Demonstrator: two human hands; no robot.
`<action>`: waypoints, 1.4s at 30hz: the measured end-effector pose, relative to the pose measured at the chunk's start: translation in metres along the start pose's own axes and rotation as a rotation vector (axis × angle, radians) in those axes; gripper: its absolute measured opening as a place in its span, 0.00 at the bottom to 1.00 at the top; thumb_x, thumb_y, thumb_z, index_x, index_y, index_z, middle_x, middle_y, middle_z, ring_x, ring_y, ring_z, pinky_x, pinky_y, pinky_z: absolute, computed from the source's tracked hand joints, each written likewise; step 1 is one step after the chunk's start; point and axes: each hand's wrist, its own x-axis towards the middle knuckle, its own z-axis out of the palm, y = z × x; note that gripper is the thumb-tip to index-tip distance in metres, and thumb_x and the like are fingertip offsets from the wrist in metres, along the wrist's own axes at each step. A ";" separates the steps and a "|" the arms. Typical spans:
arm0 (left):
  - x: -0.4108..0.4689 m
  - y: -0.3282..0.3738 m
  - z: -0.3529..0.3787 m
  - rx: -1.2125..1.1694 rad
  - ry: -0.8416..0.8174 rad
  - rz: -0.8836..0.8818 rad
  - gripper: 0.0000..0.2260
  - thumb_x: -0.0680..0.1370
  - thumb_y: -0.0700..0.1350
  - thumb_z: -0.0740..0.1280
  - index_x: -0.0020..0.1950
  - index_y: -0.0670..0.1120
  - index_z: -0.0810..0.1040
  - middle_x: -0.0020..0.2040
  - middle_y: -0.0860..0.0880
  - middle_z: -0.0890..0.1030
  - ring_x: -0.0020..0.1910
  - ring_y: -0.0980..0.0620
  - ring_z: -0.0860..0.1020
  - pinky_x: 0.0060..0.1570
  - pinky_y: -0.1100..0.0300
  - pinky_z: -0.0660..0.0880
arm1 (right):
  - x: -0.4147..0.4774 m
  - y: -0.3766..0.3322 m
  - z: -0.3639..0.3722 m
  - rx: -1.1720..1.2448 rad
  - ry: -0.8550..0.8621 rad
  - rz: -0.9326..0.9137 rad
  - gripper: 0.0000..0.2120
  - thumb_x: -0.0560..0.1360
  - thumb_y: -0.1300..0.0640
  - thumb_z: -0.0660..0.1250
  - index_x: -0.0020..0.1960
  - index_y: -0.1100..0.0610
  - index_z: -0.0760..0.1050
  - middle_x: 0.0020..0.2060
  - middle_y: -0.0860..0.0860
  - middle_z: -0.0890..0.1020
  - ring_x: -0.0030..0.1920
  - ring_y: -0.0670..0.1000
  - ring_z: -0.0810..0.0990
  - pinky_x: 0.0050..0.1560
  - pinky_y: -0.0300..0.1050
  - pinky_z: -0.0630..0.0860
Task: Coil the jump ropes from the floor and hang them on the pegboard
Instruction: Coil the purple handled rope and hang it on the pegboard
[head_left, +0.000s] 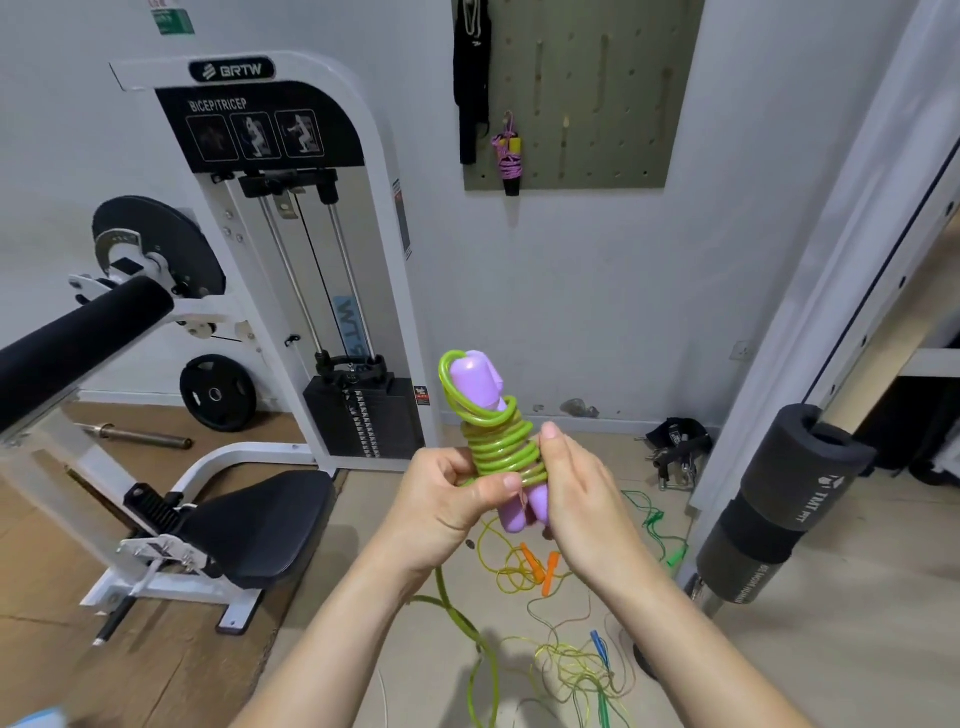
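Both hands, left hand (447, 499) and right hand (576, 488), grip the green rope (501, 441) coiled round purple handles (475, 379); its tail seemingly trails to the floor (363, 649); fingers (550, 434) clenched.

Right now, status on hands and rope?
Left hand and right hand gripping green rope, half wound on purple handles. Tail trailing. Nothing blocking pegboard.

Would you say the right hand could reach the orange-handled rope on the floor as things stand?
Probably not yet: both hands, left and right, grip the half-wound green rope, and the orange-handled rope lies well below on the floor.
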 end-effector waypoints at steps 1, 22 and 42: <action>-0.002 -0.002 -0.004 0.005 -0.025 -0.015 0.13 0.70 0.40 0.68 0.41 0.27 0.79 0.29 0.41 0.78 0.21 0.63 0.70 0.25 0.75 0.65 | 0.002 0.000 0.000 0.098 -0.019 0.020 0.26 0.78 0.36 0.48 0.42 0.53 0.77 0.30 0.48 0.82 0.39 0.46 0.80 0.46 0.47 0.74; -0.001 0.010 -0.010 0.293 -0.223 -0.202 0.09 0.76 0.41 0.70 0.51 0.36 0.83 0.39 0.49 0.83 0.41 0.59 0.78 0.48 0.66 0.76 | 0.022 -0.034 -0.013 0.808 0.059 0.045 0.13 0.72 0.65 0.72 0.56 0.58 0.77 0.33 0.54 0.79 0.30 0.58 0.79 0.35 0.53 0.80; 0.010 0.029 0.035 1.324 0.096 0.039 0.14 0.80 0.56 0.59 0.47 0.49 0.79 0.36 0.48 0.79 0.44 0.45 0.78 0.41 0.54 0.71 | 0.032 -0.010 -0.019 0.208 0.887 -0.324 0.12 0.70 0.55 0.74 0.53 0.49 0.77 0.39 0.48 0.78 0.40 0.49 0.77 0.45 0.43 0.75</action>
